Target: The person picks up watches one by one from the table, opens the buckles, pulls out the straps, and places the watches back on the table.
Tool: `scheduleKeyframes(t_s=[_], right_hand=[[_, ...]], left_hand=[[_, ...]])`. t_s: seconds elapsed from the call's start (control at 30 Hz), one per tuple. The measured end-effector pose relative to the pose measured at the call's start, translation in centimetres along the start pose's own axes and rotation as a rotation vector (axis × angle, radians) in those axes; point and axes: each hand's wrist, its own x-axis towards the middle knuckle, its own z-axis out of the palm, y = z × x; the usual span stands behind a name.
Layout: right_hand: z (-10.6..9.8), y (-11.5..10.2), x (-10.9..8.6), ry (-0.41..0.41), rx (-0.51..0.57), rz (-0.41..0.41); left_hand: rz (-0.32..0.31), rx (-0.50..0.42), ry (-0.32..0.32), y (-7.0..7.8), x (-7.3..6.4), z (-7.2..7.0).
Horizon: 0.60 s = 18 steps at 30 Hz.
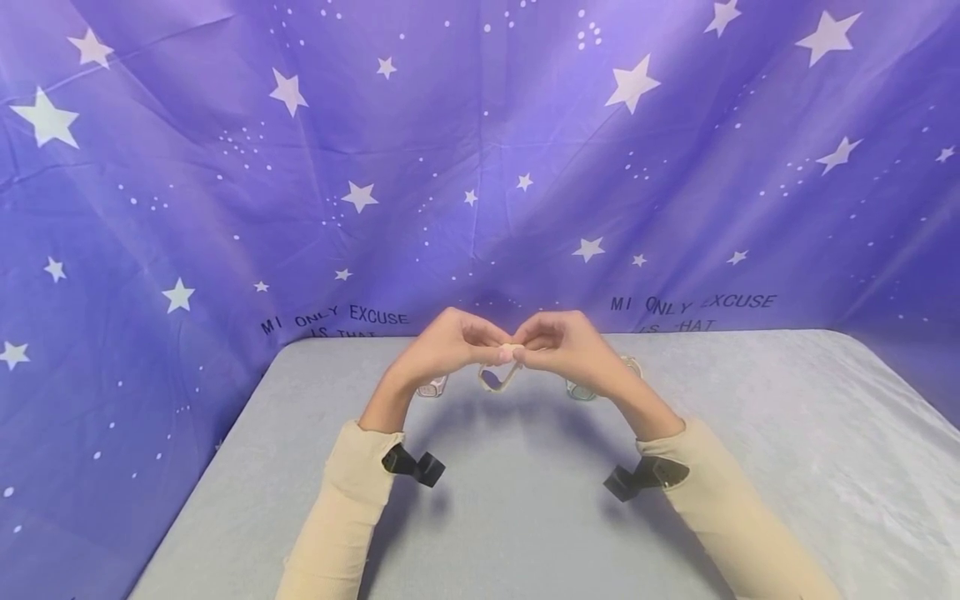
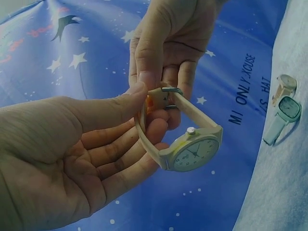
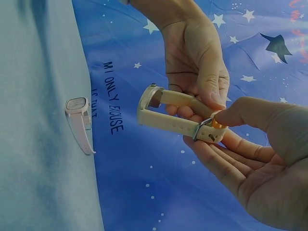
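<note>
A cream wristwatch [image 2: 195,153] with a round white dial hangs between the two hands, above the table, its strap bent into a loop. My left hand [image 1: 450,342] pinches the strap near the buckle between thumb and fingers. From the other side, my right hand [image 1: 566,343] pinches the strap end by the same metal buckle [image 3: 197,131]. The strap passes through this buckle in the right wrist view, where its punched holes show. A small orange patch [image 3: 217,123] appears under the right thumb; what it is I cannot tell. Fingertips partly cover the strap ends.
On the grey cloth-covered table [image 1: 510,500] lies a pink watch [image 3: 77,108] at left. At right lie a mint-green square watch [image 2: 288,109] and a beige watch [image 2: 287,83] behind it. A purple star-printed curtain [image 1: 480,167] hangs along the table's far edge.
</note>
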Motion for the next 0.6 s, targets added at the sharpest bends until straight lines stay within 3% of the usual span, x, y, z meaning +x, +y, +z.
scheduleKeyframes(t_s=[0.4,0.6], right_hand=[[-0.1,-0.12,-0.05,-0.002,0.083,0.034],[-0.16,-0.32,-0.17,-0.005,0.072,0.033]], left_hand=[[0.032,-0.001,0.012,-0.06,0.01,-0.42],[0.035,0.014,0.03,-0.04,0.0,-0.38]])
